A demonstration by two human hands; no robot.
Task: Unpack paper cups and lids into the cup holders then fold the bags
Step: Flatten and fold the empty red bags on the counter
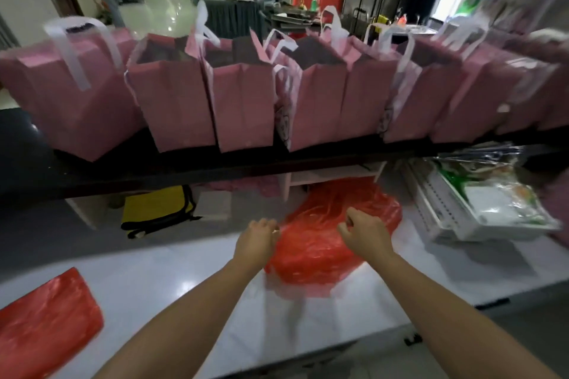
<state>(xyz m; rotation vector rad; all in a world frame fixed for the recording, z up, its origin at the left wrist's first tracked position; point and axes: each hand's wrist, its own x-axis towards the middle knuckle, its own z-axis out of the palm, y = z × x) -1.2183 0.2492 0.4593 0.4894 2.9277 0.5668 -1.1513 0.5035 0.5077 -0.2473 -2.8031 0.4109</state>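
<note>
We see only two parts of the person — the arms, which enter from the lower edge. Both forearms are bare up to the frame border; no sleeve covers them. The left hand (257,238) and the right hand (365,235) are bare too — we find no glove on them. The picture is a little blurred, so small details on the fingers we cannot tell.
</note>
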